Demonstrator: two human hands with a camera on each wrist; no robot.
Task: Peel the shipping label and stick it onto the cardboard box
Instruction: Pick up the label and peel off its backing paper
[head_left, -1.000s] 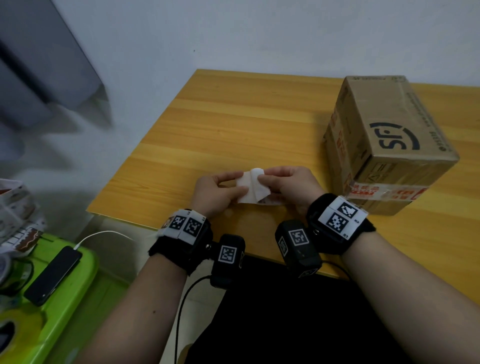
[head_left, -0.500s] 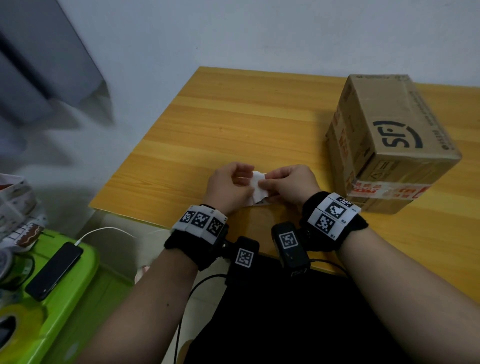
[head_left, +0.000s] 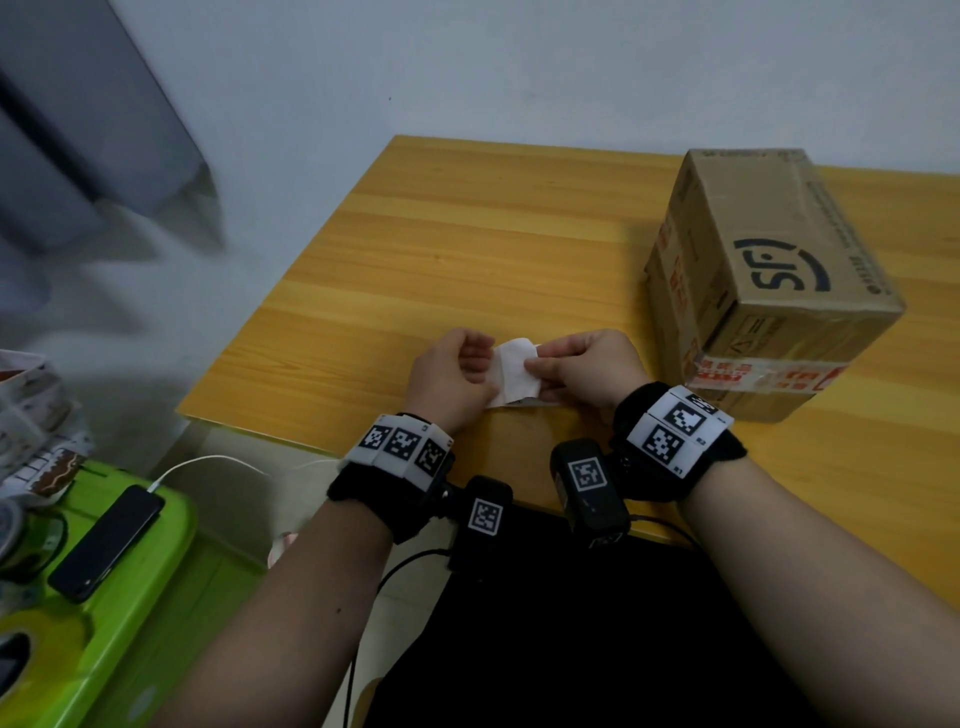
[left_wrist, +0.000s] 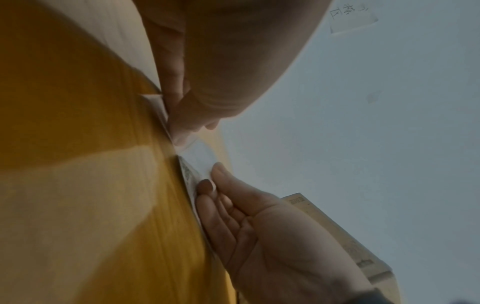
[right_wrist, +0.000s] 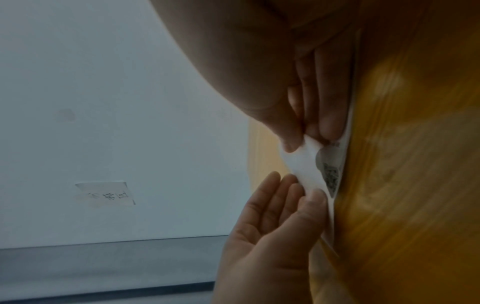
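Note:
A white shipping label (head_left: 514, 371) is held just above the wooden table (head_left: 467, 249) near its front edge. My left hand (head_left: 485, 374) pinches its left side and my right hand (head_left: 535, 364) pinches its right side. In the right wrist view a white layer (right_wrist: 302, 164) curls away from the printed part with a square code (right_wrist: 331, 178), stretched between my right hand's fingertips (right_wrist: 291, 144) and my left thumb (right_wrist: 314, 202). The left wrist view shows the label (left_wrist: 200, 157) edge-on between both hands. The brown cardboard box (head_left: 769, 270), with a dark logo on top, stands to the right, untouched.
A green bin (head_left: 130, 587) sits on the floor to the left with a black phone (head_left: 106, 540) and a white cable on it. A printed roll (head_left: 36, 426) lies beside it. The wall is just behind the table. A handwritten note (right_wrist: 106, 194) is stuck to it.
Both hands have stayed at the table's front edge. More of the white sheet shows between them now than half a second ago, with a flap lifted.

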